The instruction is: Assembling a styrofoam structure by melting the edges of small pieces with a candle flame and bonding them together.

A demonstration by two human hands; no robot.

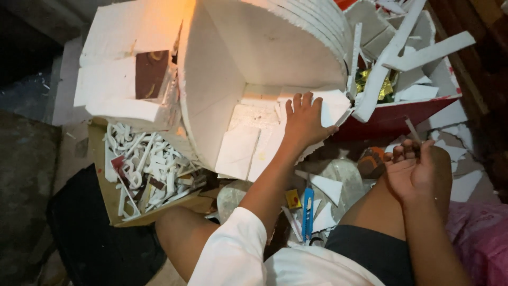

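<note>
The left hand point(304, 119) lies flat, fingers spread, on a white foam piece point(330, 106) inside the big foam structure point(254, 53). Right of that structure, the right hand point(413, 169) rests on the knee, curled around a thin stick point(413, 130). Below the structure lies a blue utility knife point(308, 212); to its left a cardboard tray point(114, 204) of foam offcuts, to its right a red box point(391, 119) of scraps.

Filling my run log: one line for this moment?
left hand: flat on white foam sheet | right hand: holds thin stick | blue cutter: on floor
</note>
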